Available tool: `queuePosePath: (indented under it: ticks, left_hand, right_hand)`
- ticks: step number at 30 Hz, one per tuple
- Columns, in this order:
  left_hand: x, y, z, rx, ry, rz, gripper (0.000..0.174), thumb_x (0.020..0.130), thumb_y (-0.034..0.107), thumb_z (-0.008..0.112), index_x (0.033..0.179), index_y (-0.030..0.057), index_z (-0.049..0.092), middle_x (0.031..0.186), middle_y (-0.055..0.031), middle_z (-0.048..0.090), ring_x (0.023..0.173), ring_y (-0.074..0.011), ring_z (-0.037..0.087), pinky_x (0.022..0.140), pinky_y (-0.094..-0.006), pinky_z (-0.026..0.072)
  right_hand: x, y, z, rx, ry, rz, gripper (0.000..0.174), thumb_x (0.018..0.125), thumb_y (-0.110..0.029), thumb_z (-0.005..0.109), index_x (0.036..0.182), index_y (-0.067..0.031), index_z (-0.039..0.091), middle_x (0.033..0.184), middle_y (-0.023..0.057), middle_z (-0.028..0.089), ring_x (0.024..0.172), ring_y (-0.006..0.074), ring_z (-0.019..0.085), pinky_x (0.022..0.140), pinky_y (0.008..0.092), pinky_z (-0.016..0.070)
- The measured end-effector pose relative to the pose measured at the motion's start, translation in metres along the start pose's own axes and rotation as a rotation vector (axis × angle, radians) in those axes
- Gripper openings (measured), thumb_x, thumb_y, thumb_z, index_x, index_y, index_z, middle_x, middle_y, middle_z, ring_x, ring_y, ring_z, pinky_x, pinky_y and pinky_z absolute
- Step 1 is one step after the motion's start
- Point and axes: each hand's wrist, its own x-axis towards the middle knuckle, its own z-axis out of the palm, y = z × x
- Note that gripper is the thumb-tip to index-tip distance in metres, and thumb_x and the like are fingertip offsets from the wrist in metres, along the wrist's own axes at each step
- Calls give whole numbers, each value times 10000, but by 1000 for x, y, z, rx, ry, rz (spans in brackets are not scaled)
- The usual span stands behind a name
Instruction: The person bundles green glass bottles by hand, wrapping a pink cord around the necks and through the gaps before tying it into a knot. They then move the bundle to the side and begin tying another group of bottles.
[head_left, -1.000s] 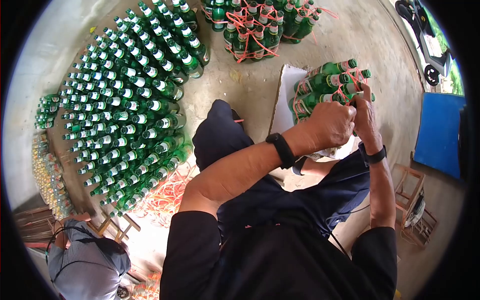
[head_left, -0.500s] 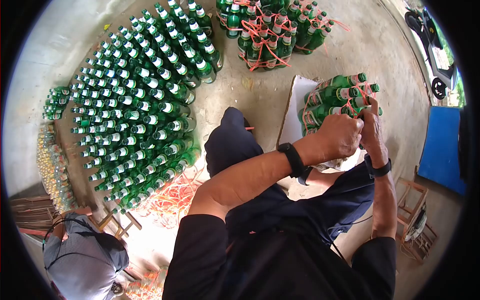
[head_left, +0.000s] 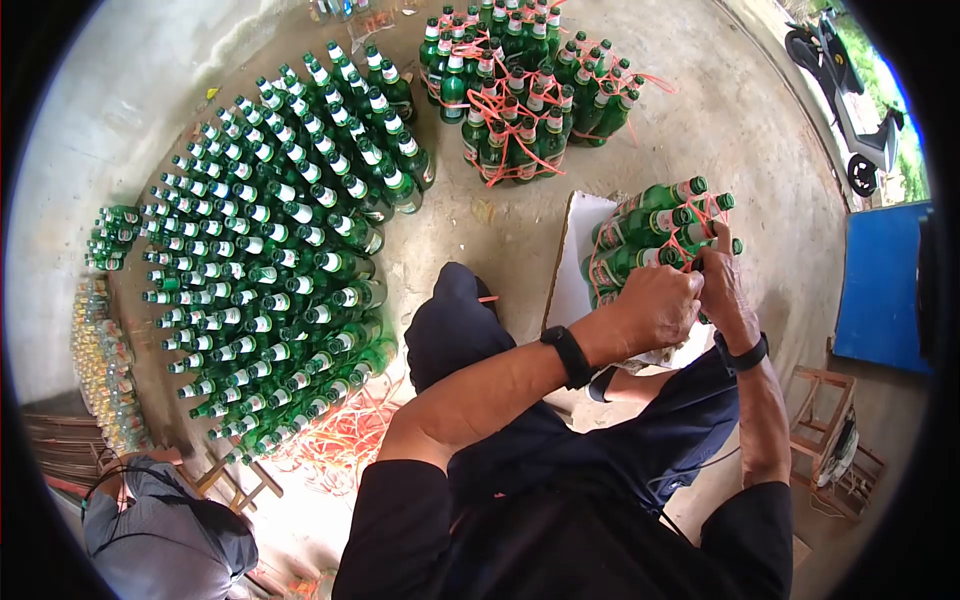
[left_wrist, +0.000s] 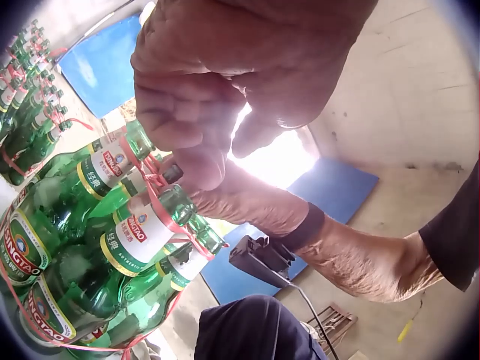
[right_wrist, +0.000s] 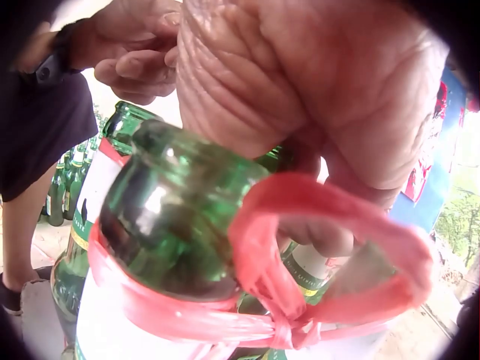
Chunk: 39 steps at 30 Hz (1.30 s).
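Note:
A bundle of green beer bottles point(head_left: 635, 232) with Tsingtao labels sits on a white board point(head_left: 568, 265) in front of me. Red plastic strap point(right_wrist: 202, 321) runs round the necks, and a knotted loop of it stands up beside the nearest mouth in the right wrist view. My left hand point(head_left: 652, 305) is curled at the near necks and pinches the strap, the grip mostly hidden by its own fingers. Right against it, my right hand point(head_left: 727, 295) reaches among the necks with its index finger extended along them; I cannot tell what its other fingers hold.
Rows of loose green bottles point(head_left: 280, 235) fill the floor on the left. Strapped bundles point(head_left: 515, 130) stand ahead. Tangled red strap point(head_left: 345, 435) lies by the loose bottles. Another person point(head_left: 170, 530) is at lower left, wooden stools point(head_left: 825, 425) at right.
The head view has tilted, so the scene first shifts right and down, then left and down. Both hands stay close together at the bottle necks with only small movement.

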Motion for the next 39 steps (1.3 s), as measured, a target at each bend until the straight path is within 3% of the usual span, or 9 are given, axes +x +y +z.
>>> queuePosePath:
  ticks: [6, 19, 30, 36, 39]
  left_hand:
    - [0, -1, 1, 4, -1, -6, 120, 889, 181, 666, 892, 62, 681, 792, -193, 705, 797, -420, 698, 713, -526, 544]
    - [1, -5, 5, 29, 58, 82, 135, 857, 174, 676, 865, 41, 656, 733, -217, 675, 743, -427, 694, 675, -531, 543]
    - [4, -6, 4, 57, 52, 76, 151, 878, 220, 691, 881, 70, 672, 752, -183, 694, 752, -406, 700, 700, -544, 534]
    - [3, -2, -1, 110, 70, 88, 172, 894, 215, 666, 874, 45, 654, 725, -188, 683, 728, -393, 701, 648, -507, 544]
    - [4, -4, -7, 112, 78, 94, 174, 897, 208, 656, 872, 36, 651, 715, -188, 678, 716, -396, 698, 643, -507, 545]
  right_hand:
    - [0, 5, 4, -33, -6, -17, 200, 791, -103, 740, 813, 61, 627, 1395, 339, 434, 936, 506, 654, 797, 526, 550]
    - [4, 7, 1, -3, -70, -16, 154, 786, -98, 742, 821, 28, 660, 1347, 289, 442, 921, 471, 654, 775, 512, 533]
    - [-3, -21, -15, -27, -144, -102, 157, 750, -100, 743, 794, 17, 648, 1197, 308, 542, 1027, 472, 620, 814, 528, 520]
    - [-4, -24, -16, -189, -264, -230, 178, 775, -184, 761, 902, -65, 720, 1178, 190, 598, 1088, 398, 598, 852, 487, 514]
    - [-9, -41, -16, -87, -261, -109, 263, 782, -233, 759, 1003, -92, 731, 1091, 130, 672, 1161, 378, 576, 876, 478, 508]
